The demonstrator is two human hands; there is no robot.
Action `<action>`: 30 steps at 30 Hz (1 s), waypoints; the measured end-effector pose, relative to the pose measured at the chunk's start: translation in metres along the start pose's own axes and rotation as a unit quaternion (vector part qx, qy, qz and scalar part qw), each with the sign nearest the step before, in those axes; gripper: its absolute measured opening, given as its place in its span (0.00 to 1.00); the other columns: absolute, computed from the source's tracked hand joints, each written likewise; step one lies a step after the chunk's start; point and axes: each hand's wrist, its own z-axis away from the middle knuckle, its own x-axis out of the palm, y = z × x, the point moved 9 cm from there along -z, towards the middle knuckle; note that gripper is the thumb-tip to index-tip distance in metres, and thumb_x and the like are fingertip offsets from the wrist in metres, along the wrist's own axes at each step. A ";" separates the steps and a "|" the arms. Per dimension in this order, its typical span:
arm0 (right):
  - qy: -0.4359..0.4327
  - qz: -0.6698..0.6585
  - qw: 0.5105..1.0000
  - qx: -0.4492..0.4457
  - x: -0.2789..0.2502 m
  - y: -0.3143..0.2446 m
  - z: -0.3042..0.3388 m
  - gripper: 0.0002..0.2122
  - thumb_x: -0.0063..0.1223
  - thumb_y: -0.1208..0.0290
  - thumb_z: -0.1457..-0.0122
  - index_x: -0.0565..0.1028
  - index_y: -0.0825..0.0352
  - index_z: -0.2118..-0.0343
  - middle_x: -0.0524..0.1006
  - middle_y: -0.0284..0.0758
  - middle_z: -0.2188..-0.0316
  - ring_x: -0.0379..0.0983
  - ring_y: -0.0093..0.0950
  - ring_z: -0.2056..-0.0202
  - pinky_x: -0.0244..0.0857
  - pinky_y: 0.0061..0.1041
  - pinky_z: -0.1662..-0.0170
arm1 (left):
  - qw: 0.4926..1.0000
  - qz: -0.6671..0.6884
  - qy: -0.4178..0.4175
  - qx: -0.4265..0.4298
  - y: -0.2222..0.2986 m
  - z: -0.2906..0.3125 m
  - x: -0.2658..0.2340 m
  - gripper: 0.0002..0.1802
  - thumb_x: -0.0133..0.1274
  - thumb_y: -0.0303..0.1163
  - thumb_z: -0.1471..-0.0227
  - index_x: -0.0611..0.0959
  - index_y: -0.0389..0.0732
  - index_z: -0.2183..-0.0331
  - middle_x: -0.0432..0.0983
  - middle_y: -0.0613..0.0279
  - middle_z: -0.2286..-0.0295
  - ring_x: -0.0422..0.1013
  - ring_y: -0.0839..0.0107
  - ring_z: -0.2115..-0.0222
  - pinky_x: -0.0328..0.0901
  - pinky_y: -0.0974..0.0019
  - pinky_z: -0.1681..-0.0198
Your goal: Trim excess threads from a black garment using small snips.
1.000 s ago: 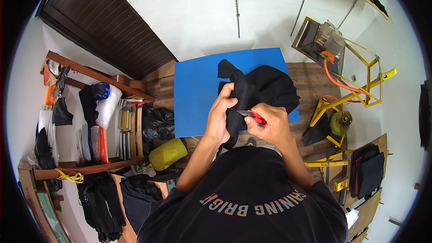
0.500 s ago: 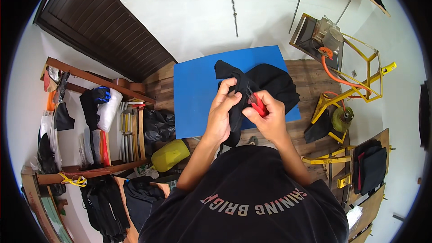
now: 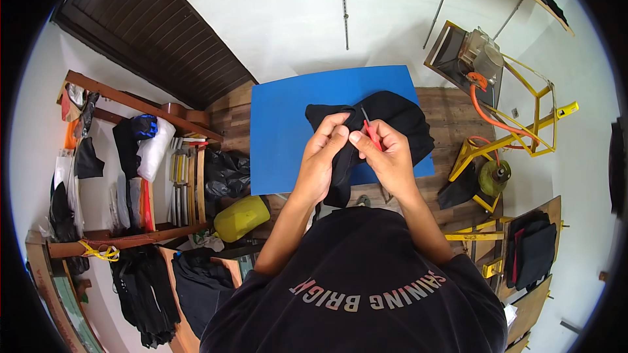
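Observation:
Black cloth (image 3: 399,114), probably a garment, hangs from my hands above a blue tabletop (image 3: 278,137), with a bulky part spreading to the right. My left hand (image 3: 319,160) is closed on a folded edge of it, thumb against fingers. Close beside it, my right hand (image 3: 392,160) keeps small red-handled snips (image 3: 373,133) in its curled fingers. Their dark tips point up and away, off to the side of the pinch. The right thumb and forefinger meet near the left fingertips at the cloth; whether they pinch a thread is too small to tell.
At left, a shelf rack (image 3: 147,101) holds rolls and folded materials; a yellow-green container (image 3: 242,218) and black bags (image 3: 229,173) stand by it. A yellow metal frame (image 3: 533,117) with an orange hose is at right. Dark clothes (image 3: 140,294) hang at lower left.
The snips have turned in my right hand, so their tips now point away from the cloth edge. My right thumb has come up next to the left fingertips.

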 end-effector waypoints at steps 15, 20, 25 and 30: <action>-0.025 0.042 0.996 -0.073 0.000 -0.025 -0.036 0.11 0.58 0.69 0.42 0.69 0.66 0.77 0.62 0.21 0.82 0.55 0.11 0.78 0.50 0.15 0.75 | 0.993 0.028 -0.002 -0.117 -0.048 0.008 -0.007 0.22 0.46 0.46 0.40 0.80 0.36 0.62 0.78 0.63 0.69 0.73 0.77 0.68 0.66 0.72 0.65; -0.074 0.029 0.996 -0.042 -0.008 -0.024 -0.027 0.09 0.48 0.68 0.41 0.70 0.67 0.74 0.63 0.22 0.81 0.52 0.13 0.80 0.48 0.16 0.77 | 0.983 0.121 0.065 -0.118 -0.032 0.003 0.000 0.22 0.44 0.47 0.39 0.81 0.38 0.65 0.77 0.68 0.72 0.71 0.82 0.75 0.65 0.77 0.71; -0.059 0.212 0.964 -0.148 -0.023 -0.046 -0.007 0.08 0.52 0.71 0.46 0.70 0.70 0.76 0.66 0.30 0.83 0.59 0.18 0.81 0.53 0.21 0.78 | 0.981 0.152 0.035 -0.117 -0.034 0.000 0.008 0.22 0.43 0.45 0.41 0.78 0.35 0.59 0.78 0.59 0.68 0.75 0.72 0.71 0.70 0.70 0.68; -0.057 0.325 0.916 -0.229 -0.027 -0.050 0.011 0.07 0.57 0.74 0.54 0.70 0.69 0.76 0.66 0.37 0.83 0.63 0.31 0.83 0.59 0.26 0.78 | 0.982 0.142 0.048 -0.119 -0.032 -0.001 0.025 0.17 0.46 0.43 0.41 0.80 0.40 0.68 0.77 0.67 0.74 0.72 0.79 0.75 0.66 0.73 0.72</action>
